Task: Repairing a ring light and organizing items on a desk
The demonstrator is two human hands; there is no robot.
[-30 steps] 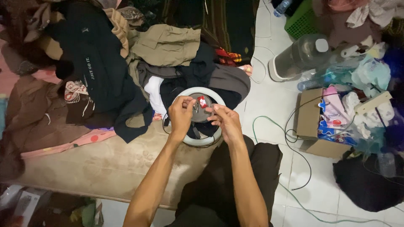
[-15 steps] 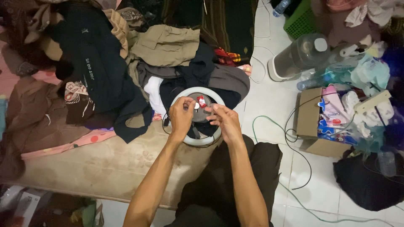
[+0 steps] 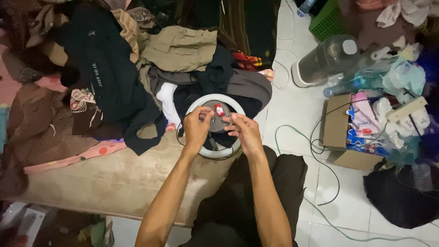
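A white ring-shaped lamp (image 3: 201,102) lies on the edge of a beige mattress (image 3: 109,178), with a grey round part at its centre. My left hand (image 3: 197,128) and my right hand (image 3: 242,131) are raised over it, fingertips pinched close together. Between them sits a small red and white piece (image 3: 219,110), held by the fingertips; which hand grips it is hard to tell. Thin dark strands run between my fingers.
A heap of dark and khaki clothes (image 3: 137,59) covers the mattress behind the ring. On the white tiled floor to the right stand a clear water jug (image 3: 327,59), a cardboard box (image 3: 336,132) of packets, loose cables (image 3: 315,155) and a green basket (image 3: 327,20).
My hands stay over the ring; the fingertips and the red piece have shifted only slightly.
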